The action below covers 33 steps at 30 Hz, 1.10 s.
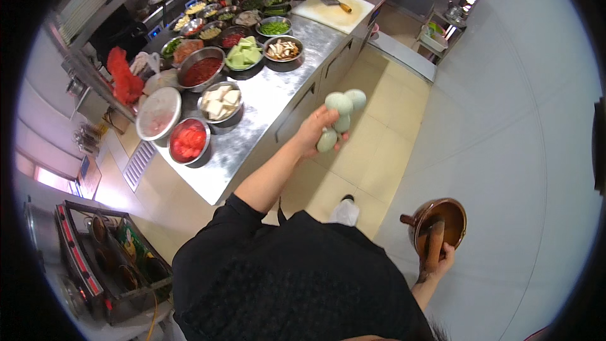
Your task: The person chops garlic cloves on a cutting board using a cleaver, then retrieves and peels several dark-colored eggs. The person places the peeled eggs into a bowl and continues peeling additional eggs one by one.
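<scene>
Stretched out over the aisle, my left hand (318, 130) is closed around several pale green eggs (339, 103), bunched between the fingers and palm. They are off the steel counter, to its right. At the lower right, my right hand (444, 263) grips a brown glazed earthenware mortar (450, 209) with a stub handle on its side. A wooden pestle (434, 241) rests tilted inside it, its lower end against my right hand. Whether those fingers also pinch the pestle is hard to see. The inside bottom of the mortar is partly hidden.
Bowls of cut food crowd the steel counter (258, 92), among them tomatoes (189, 142), tofu-like white pieces (220, 102) and sliced mushrooms (282, 50). A cleaver (331, 1) lies on a white cutting board (348, 16). A pale wall (492, 118) bounds my right side.
</scene>
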Each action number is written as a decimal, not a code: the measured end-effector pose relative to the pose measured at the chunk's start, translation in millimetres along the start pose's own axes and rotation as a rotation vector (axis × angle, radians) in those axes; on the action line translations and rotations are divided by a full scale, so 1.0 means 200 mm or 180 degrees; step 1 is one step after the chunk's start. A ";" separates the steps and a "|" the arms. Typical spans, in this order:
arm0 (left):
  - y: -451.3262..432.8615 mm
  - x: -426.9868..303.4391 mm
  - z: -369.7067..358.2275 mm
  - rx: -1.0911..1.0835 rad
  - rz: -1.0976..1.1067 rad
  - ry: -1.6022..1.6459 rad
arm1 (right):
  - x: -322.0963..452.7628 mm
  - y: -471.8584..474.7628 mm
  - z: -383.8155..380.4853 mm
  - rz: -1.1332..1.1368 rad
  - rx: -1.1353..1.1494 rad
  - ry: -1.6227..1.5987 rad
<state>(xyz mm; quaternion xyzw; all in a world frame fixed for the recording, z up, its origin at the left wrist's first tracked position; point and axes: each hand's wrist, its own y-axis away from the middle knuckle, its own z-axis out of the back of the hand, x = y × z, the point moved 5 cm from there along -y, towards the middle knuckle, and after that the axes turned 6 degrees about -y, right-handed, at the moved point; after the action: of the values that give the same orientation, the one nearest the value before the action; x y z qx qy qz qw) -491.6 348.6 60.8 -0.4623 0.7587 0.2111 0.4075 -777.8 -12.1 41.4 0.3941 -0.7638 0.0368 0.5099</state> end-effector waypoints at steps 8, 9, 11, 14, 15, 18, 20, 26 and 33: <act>-0.92 -0.14 0.43 -0.1474 -0.0166 -0.0198 | 0.04 -1.53 -1.26 -0.1010 0.1103 -0.0017; -1.01 -0.19 0.52 -0.1749 -0.0164 -0.0566 | 0.02 -1.68 -1.45 -0.1089 0.1350 -0.0081; -1.21 -0.30 0.71 -0.2142 -0.0335 -0.0614 | -0.07 -1.98 -1.81 -0.1239 0.1519 -0.0133; -1.64 -0.49 0.99 -0.2280 -0.0648 -0.1256 | -0.25 -2.37 -2.29 -0.1530 0.2037 -0.0257; -1.82 -0.55 1.08 -0.2228 -0.0708 -0.1358 | -0.30 -2.50 -2.39 -0.1498 0.1821 -0.0133; -2.46 -0.71 1.33 -0.2434 -0.0377 -0.1738 | -0.43 -2.86 -2.77 -0.1431 0.1698 0.0091; -2.90 -0.77 1.45 -0.2508 -0.0290 -0.1548 | -0.45 -3.03 -3.00 -0.1597 0.1971 0.0136; -4.15 -0.81 1.89 -0.2891 -0.0038 -0.1581 | -0.57 -3.57 -3.66 -0.1653 0.2236 0.0230; -5.10 -0.81 2.63 -0.4767 0.0275 -0.3079 | -0.92 -4.33 -4.49 -0.2272 0.2719 0.0777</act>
<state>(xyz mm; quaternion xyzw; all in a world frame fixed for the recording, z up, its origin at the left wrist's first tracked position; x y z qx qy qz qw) 661.4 307.6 -54.9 -0.4387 0.1836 0.8385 0.2659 480.5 -90.6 22.1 0.7918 -0.4361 0.2130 0.3707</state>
